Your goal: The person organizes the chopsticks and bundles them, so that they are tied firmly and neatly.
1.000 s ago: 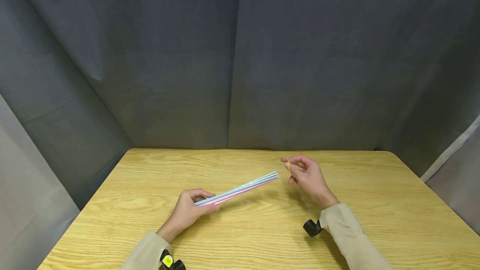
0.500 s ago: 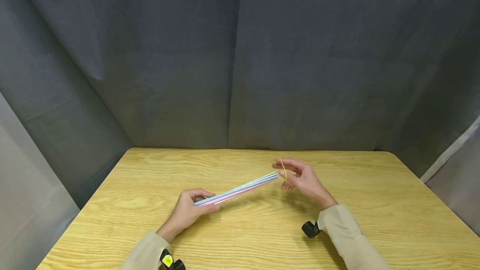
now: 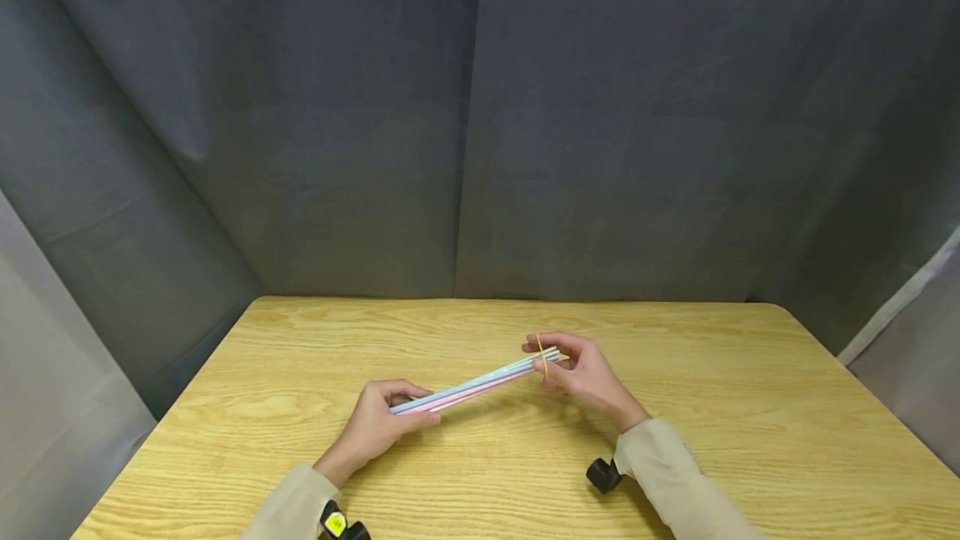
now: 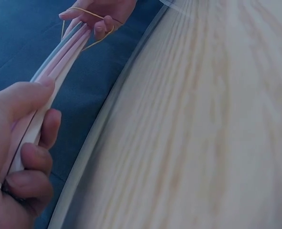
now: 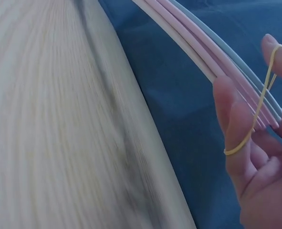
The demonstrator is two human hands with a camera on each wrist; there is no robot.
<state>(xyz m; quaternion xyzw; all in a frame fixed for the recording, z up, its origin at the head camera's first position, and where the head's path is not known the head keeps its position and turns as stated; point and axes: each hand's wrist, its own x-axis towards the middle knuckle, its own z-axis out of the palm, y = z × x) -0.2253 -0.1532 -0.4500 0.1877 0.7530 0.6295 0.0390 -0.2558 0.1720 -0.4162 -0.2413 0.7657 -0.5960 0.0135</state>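
A bundle of several thin straws, pale blue, pink and white, slants up to the right above the table. My left hand grips its near end between thumb and fingers; the left wrist view shows the fingers curled round the straws. At the far end is my right hand, with a yellow rubber band stretched over its spread thumb and fingers. The straw tips pass inside that loop and reach toward the palm. Whether the band touches the straws is unclear.
A wood-grain table lies under both hands. Grey curtains hang behind it and at the sides. A small black camera sits at the right wrist, and another at the left.
My right hand has moved left and slightly down toward the left hand. Its fingers have spread the rubber band wider, and the band now surrounds the straw tips. The left hand stays nearly still.
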